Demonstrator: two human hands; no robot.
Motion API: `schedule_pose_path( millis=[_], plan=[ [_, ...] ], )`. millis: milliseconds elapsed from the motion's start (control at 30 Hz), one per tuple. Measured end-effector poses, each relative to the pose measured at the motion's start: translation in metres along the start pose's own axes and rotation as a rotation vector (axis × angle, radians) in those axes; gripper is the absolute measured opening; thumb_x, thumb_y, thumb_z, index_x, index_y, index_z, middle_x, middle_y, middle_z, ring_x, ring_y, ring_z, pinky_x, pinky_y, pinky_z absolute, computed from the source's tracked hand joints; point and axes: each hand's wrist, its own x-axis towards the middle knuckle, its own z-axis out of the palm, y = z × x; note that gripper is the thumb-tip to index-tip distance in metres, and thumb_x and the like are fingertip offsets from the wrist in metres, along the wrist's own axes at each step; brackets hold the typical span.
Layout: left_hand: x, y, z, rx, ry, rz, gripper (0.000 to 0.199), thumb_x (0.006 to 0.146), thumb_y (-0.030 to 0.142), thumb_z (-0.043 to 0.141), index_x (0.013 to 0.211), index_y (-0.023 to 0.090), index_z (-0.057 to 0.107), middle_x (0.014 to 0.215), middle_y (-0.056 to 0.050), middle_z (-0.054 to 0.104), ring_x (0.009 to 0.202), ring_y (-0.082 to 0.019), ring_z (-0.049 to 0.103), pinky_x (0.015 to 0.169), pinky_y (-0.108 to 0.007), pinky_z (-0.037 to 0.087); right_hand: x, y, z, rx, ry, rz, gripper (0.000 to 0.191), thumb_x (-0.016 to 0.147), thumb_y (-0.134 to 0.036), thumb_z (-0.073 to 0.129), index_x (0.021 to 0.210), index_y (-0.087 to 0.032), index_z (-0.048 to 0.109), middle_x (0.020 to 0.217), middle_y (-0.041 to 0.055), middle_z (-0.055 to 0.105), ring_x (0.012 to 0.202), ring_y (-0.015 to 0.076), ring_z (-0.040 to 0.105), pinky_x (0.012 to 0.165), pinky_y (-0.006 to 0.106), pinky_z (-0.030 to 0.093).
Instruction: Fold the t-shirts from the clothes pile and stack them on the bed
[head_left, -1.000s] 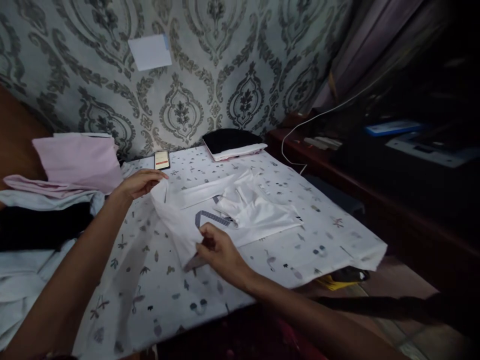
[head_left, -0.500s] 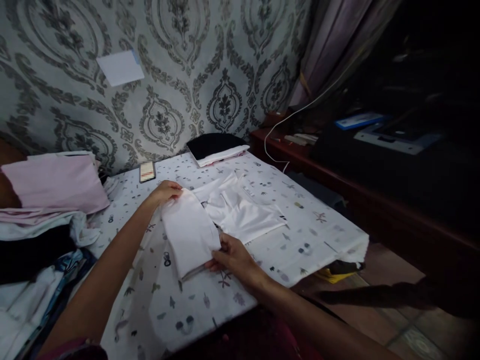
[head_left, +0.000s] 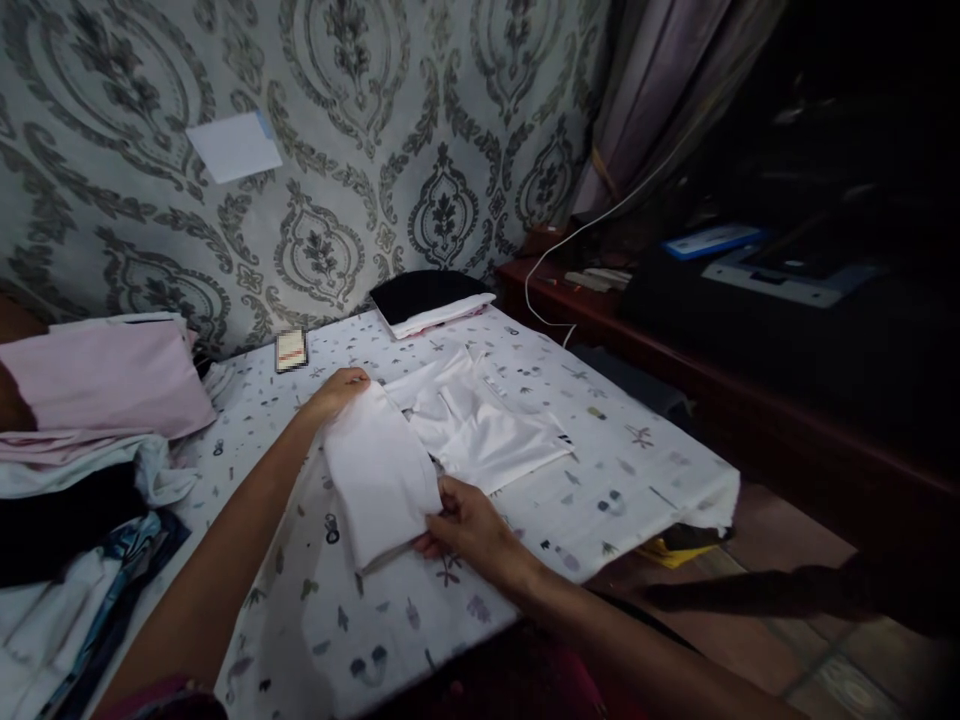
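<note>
A white garment lies on the patterned cloth of the table, its near part doubled over into a flat, folded panel. My left hand pinches the far left corner of that panel between thumb and fingers. Lower down, my right hand grips the panel's right edge near its front corner. The rest of the garment spreads beyond the panel, creased, with small dark stripes at its right end. What kind of garment it is I cannot tell for sure.
A phone lies near the wall. Behind the garment sits a folded stack with a black piece on top. Heaped clothes, including a pink one, fill the left side. A white cable hangs by the dark red furniture on the right.
The view has shifted slightly. Both hands keep their hold on the white garment, and its folded panel lies nearly the same as before.
</note>
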Motion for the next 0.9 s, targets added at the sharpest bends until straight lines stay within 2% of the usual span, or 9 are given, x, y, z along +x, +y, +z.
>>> schedule_pose_path(
  millis=[233, 433, 533, 700, 800, 900],
  plan=[
    [0.002, 0.003, 0.004, 0.081, 0.013, 0.037, 0.021, 0.069, 0.038, 0.057, 0.067, 0.018, 0.064, 0.062, 0.001, 0.058, 0.064, -0.016, 0.052, 0.057, -0.025, 0.036, 0.000, -0.001, 0.000, -0.009, -0.020, 0.010, 0.019, 0.068, -0.012, 0.060, 0.084, -0.020, 0.056, 0.067, -0.0038, 0.067, 0.059, 0.0122, 0.069, 0.056, 0.023, 0.055],
    [-0.004, 0.009, 0.006, 0.087, 0.047, 0.019, 0.025, 0.071, 0.041, 0.060, 0.081, 0.018, 0.066, 0.066, 0.001, 0.062, 0.065, -0.017, 0.055, 0.057, -0.026, 0.039, -0.002, -0.006, -0.001, -0.018, -0.029, 0.040, 0.016, 0.073, -0.013, 0.061, 0.081, -0.021, 0.050, 0.061, -0.0048, 0.065, 0.059, 0.0138, 0.069, 0.057, 0.025, 0.056],
    [-0.007, 0.014, 0.004, 0.083, 0.016, 0.017, 0.022, 0.069, 0.039, 0.062, 0.074, 0.018, 0.065, 0.062, 0.001, 0.061, 0.061, -0.017, 0.055, 0.057, -0.026, 0.040, -0.004, -0.008, -0.002, -0.015, -0.042, 0.049, 0.016, 0.077, -0.016, 0.061, 0.078, -0.022, 0.046, 0.058, -0.0047, 0.064, 0.059, 0.0145, 0.069, 0.056, 0.025, 0.055],
    [-0.005, 0.021, 0.005, 0.112, 0.001, 0.037, 0.024, 0.074, 0.039, 0.058, 0.072, 0.018, 0.068, 0.063, 0.000, 0.065, 0.063, -0.018, 0.057, 0.060, -0.028, 0.043, -0.002, -0.008, -0.003, -0.020, -0.056, 0.045, 0.012, 0.075, -0.012, 0.058, 0.081, -0.020, 0.053, 0.059, -0.0042, 0.065, 0.057, 0.0125, 0.068, 0.055, 0.023, 0.055],
    [-0.003, 0.021, 0.013, 0.194, 0.038, 0.048, 0.012, 0.072, 0.029, 0.062, 0.067, 0.019, 0.067, 0.067, -0.001, 0.065, 0.070, -0.019, 0.058, 0.066, -0.028, 0.043, -0.001, -0.007, -0.003, -0.005, -0.066, 0.046, 0.012, 0.074, -0.012, 0.059, 0.082, -0.020, 0.054, 0.061, -0.0042, 0.065, 0.058, 0.0125, 0.069, 0.057, 0.023, 0.056],
    [-0.005, 0.019, 0.023, 0.267, 0.120, 0.037, 0.006, 0.075, 0.023, 0.060, 0.072, 0.020, 0.065, 0.079, -0.003, 0.066, 0.083, -0.022, 0.059, 0.077, -0.031, 0.042, -0.002, -0.007, -0.004, 0.001, -0.064, 0.074, 0.013, 0.074, -0.013, 0.060, 0.083, -0.021, 0.055, 0.060, -0.0033, 0.066, 0.059, 0.0137, 0.069, 0.059, 0.025, 0.058]
  ],
)
